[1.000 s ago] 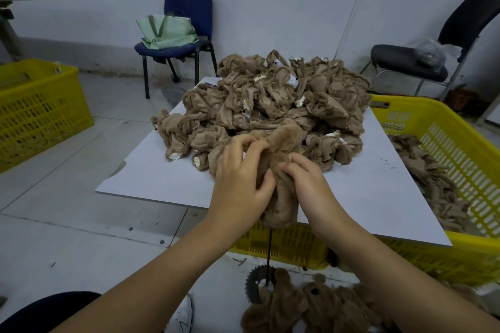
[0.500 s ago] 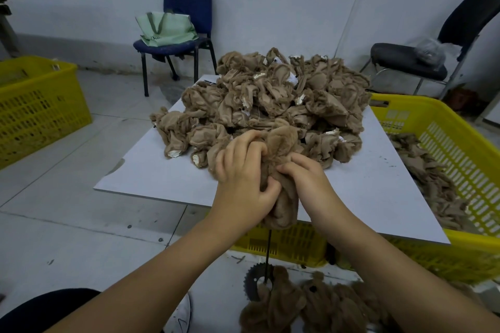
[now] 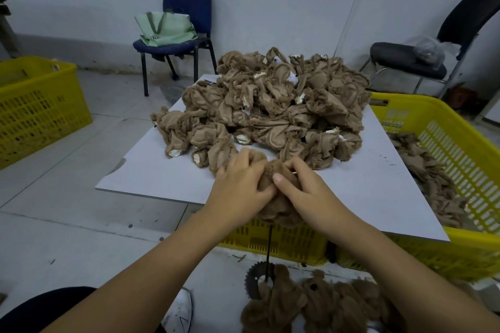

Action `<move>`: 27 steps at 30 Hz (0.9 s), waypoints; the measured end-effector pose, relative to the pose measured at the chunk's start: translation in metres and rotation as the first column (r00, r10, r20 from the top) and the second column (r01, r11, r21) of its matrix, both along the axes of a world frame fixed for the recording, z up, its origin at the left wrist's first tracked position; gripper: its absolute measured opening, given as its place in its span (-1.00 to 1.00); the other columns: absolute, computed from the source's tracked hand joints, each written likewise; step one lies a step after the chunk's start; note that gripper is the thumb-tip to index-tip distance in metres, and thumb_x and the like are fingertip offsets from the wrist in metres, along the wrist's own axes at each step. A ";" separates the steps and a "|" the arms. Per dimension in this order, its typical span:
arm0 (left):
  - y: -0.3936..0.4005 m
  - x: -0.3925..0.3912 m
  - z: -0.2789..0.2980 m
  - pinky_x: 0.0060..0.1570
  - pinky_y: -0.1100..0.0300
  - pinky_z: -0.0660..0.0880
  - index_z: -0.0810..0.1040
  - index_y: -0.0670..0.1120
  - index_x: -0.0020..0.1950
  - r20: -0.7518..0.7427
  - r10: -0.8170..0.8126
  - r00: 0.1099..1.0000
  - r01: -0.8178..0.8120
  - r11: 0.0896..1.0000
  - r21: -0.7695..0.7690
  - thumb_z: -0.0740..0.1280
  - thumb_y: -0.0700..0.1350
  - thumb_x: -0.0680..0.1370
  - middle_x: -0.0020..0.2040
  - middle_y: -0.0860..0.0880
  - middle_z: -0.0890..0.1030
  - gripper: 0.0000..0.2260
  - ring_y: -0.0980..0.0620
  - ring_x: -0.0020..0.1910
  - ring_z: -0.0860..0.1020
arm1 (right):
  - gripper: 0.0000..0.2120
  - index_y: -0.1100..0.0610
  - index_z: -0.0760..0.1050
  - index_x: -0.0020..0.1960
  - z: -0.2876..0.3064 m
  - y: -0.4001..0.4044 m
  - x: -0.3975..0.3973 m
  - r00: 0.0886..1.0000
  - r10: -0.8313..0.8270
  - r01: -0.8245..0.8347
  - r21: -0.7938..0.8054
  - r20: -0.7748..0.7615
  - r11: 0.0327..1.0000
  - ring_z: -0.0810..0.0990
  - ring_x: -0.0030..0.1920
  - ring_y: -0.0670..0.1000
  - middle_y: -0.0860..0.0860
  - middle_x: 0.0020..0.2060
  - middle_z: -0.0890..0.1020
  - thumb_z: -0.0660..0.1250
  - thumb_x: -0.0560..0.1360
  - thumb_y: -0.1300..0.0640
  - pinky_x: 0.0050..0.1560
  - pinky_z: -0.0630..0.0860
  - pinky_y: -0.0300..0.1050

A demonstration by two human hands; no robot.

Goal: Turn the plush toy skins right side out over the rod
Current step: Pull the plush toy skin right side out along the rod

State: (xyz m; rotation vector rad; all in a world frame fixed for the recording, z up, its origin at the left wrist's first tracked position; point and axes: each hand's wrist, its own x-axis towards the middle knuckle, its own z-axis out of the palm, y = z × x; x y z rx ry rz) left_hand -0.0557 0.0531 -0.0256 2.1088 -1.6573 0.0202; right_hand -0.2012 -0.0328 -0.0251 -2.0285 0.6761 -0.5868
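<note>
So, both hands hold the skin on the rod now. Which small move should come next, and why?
Probably pull the skin further down the rod. Both the left hand and right hand grip it bunched at the top, furry side already showing, and only a short length hangs below.

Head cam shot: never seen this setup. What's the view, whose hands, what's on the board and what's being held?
There is no machine here. The one view comes from a camera worn on a person's head, looking down at their own bare hands. The left hand and right hand both grip one brown plush toy skin, which sits over a thin upright rod that stands on a toothed disc base. Behind the hands, a white board carries a pile of inside-out skins. The board lies across a yellow crate holding more skins. Fluffy finished skins lie on the floor.
</note>
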 end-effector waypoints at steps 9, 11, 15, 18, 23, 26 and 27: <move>-0.006 -0.005 0.022 0.41 0.04 0.08 0.66 -0.13 0.10 0.130 -0.080 0.988 0.107 0.971 -0.216 0.13 0.11 0.66 0.23 0.03 0.58 -0.59 0.01 0.33 0.38 | -0.82 0.05 0.52 -0.07 0.011 -0.003 0.003 0.968 -0.106 0.114 -0.022 0.229 0.993 0.57 -0.13 -0.09 -0.08 -0.19 0.59 0.19 0.66 0.16 -0.15 0.51 -0.27; -0.010 -0.005 0.025 0.35 0.09 0.15 0.67 -0.13 0.05 0.104 -0.090 0.991 0.112 0.966 -0.232 0.17 0.05 0.68 0.12 0.02 0.61 -0.65 0.00 0.23 0.45 | -0.82 0.11 0.54 -0.05 0.011 -0.002 0.006 0.960 -0.135 0.119 0.079 0.246 0.990 0.61 -0.10 -0.02 0.01 -0.16 0.62 0.20 0.66 0.16 -0.11 0.56 -0.19; -0.016 -0.006 0.019 0.08 0.07 0.35 0.58 -0.13 -0.04 -0.034 -0.163 0.986 0.154 0.970 -0.190 0.15 0.01 0.69 -0.10 -0.01 0.53 -0.69 0.01 -0.03 0.46 | -0.83 0.18 0.54 -0.02 0.004 0.003 0.009 0.965 -0.141 0.107 0.160 0.222 0.981 0.63 -0.05 0.14 0.16 -0.12 0.63 0.21 0.66 0.17 -0.04 0.58 0.05; -0.014 -0.007 0.009 -0.11 0.14 0.25 0.48 -0.10 -0.09 -0.101 -0.172 0.980 0.152 0.972 -0.180 0.19 0.07 0.68 -0.18 0.04 0.43 -0.72 0.07 -0.13 0.38 | -0.86 0.18 0.53 -0.04 -0.001 0.005 0.007 0.961 -0.157 0.121 0.167 0.226 0.978 0.62 -0.06 0.16 0.17 -0.13 0.62 0.22 0.64 0.22 -0.04 0.57 0.09; -0.012 0.003 0.011 0.12 0.16 0.27 0.47 -0.01 -0.08 -0.088 -0.139 0.986 0.123 0.978 -0.172 0.14 0.30 0.58 -0.13 0.10 0.44 -0.60 0.10 -0.04 0.39 | -0.86 0.07 0.53 -0.02 0.002 0.010 0.005 0.943 -0.151 0.108 0.158 0.296 0.982 0.66 -0.09 0.00 0.02 -0.14 0.65 0.23 0.65 0.21 -0.11 0.62 -0.10; -0.007 0.014 0.016 0.20 0.11 0.18 0.47 0.02 -0.11 -0.030 -0.138 0.990 0.131 0.976 -0.173 0.13 0.35 0.54 -0.12 0.13 0.42 -0.58 0.13 -0.01 0.35 | -0.87 0.03 0.53 0.01 0.005 0.011 0.004 0.949 -0.137 0.120 0.077 0.285 0.990 0.65 -0.07 -0.08 -0.06 -0.15 0.64 0.23 0.65 0.19 -0.08 0.63 -0.08; -0.006 0.016 0.016 0.20 0.09 0.17 0.48 0.01 -0.11 -0.014 -0.146 0.989 0.141 0.973 -0.183 0.16 0.33 0.55 -0.11 0.12 0.43 -0.60 0.13 0.00 0.34 | -0.87 0.03 0.53 0.02 0.005 0.012 0.004 0.954 -0.130 0.127 0.029 0.271 0.991 0.63 -0.08 -0.10 -0.09 -0.16 0.63 0.23 0.65 0.19 -0.09 0.62 -0.07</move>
